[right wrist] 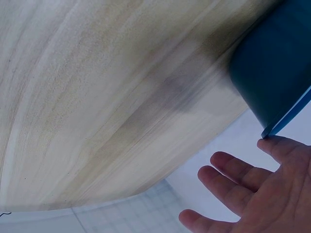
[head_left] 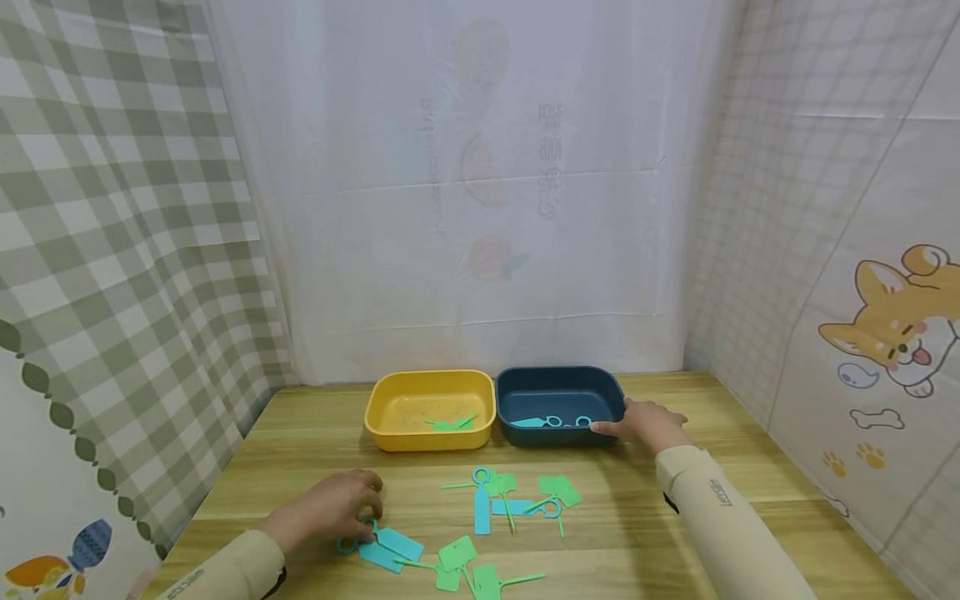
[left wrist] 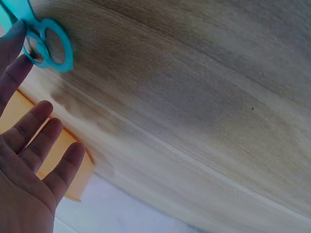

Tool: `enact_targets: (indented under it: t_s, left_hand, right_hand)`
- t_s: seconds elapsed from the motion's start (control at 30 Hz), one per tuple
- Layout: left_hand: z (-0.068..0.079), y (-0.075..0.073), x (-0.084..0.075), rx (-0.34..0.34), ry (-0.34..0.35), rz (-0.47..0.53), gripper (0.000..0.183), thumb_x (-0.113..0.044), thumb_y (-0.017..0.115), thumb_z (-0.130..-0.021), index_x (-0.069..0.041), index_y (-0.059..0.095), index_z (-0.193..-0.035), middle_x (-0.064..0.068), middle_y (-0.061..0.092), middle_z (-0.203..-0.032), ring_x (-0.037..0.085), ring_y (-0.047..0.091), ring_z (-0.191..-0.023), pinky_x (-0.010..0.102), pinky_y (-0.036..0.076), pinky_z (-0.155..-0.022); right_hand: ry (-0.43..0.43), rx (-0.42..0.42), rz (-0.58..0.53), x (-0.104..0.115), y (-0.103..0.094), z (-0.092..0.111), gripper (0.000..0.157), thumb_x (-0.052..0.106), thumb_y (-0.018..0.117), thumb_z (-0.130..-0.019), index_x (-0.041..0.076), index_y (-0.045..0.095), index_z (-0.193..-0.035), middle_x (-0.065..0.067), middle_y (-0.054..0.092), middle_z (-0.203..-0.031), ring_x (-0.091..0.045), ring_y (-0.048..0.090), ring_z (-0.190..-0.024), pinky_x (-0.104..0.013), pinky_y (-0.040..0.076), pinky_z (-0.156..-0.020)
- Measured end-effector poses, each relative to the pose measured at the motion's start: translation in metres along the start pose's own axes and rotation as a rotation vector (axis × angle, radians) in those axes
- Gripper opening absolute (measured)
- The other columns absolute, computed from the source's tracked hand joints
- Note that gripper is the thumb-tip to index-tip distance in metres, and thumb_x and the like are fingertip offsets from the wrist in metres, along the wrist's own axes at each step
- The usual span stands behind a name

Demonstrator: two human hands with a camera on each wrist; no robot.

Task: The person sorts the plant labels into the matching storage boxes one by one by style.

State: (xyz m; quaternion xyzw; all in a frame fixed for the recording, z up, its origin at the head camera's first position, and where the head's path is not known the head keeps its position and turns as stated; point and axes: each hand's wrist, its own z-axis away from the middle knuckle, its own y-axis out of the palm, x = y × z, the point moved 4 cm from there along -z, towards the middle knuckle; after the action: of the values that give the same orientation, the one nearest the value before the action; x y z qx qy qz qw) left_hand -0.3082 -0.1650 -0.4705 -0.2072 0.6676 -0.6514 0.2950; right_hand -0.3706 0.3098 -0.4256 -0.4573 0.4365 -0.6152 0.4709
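My left hand (head_left: 326,508) pinches the ring end of a turquoise tag (left wrist: 59,41) between thumb and index finger, the other fingers loosely spread. Two such tags overlap there, near the table's front left. My right hand (head_left: 648,423) is at the right front corner of the navy bin (head_left: 558,439), its thumb and index finger touching the rim; the other fingers (right wrist: 226,187) are extended and hold nothing. Inside that bin lie turquoise ring-ended tags (head_left: 534,422). Green T-shaped plant labels (head_left: 450,426) are in the yellow bin (head_left: 431,443) beside it.
On the wooden table (head_left: 300,442), green labels (head_left: 558,490) and turquoise tags (head_left: 482,512) lie mixed before the bins. More green labels (head_left: 457,552) lie by the front edge. A white curtain (head_left: 487,250) hangs behind, with a checked cloth (head_left: 127,208) on the left.
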Motion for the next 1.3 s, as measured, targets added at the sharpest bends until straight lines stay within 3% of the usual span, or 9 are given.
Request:
enact_targets:
  t_s: [0.47, 1.0, 1.3]
  left_hand:
    - [-0.005, 0.0, -0.002, -0.044, 0.046, -0.033, 0.014, -0.037, 0.071, -0.075, -0.025, 0.069, -0.083, 0.002, 0.056, -0.105, 0.014, 0.054, -0.089, 0.033, 0.048, -0.072]
    - [-0.012, -0.004, -0.001, -0.071, -0.055, -0.031, 0.015, -0.037, 0.07, -0.077, -0.022, 0.068, -0.082, 0.007, 0.056, -0.111, 0.024, 0.056, -0.095, 0.04, 0.048, -0.076]
    - [-0.017, -0.01, -0.006, -0.173, 0.026, -0.053, 0.015, -0.038, 0.07, -0.077, -0.023, 0.067, -0.079, 0.007, 0.058, -0.108, 0.021, 0.056, -0.093, 0.038, 0.048, -0.075]
  right_hand:
    - [0.003, 0.013, -0.008, 0.001, -0.002, 0.001, 0.113, 0.08, 0.045, -0.066, -0.004, 0.027, -0.139, -0.037, 0.04, -0.124, -0.057, 0.037, -0.11, -0.075, 0.017, -0.082]
    - [0.002, 0.007, -0.004, 0.0, 0.0, -0.001, 0.113, 0.08, 0.045, -0.066, -0.005, 0.027, -0.138, -0.036, 0.041, -0.124, -0.056, 0.038, -0.11, -0.075, 0.018, -0.082]
    - [0.004, 0.017, -0.008, -0.001, -0.002, -0.001, 0.117, 0.083, 0.043, -0.063, -0.005, 0.025, -0.139, -0.037, 0.04, -0.125, -0.056, 0.037, -0.11, -0.076, 0.017, -0.082]
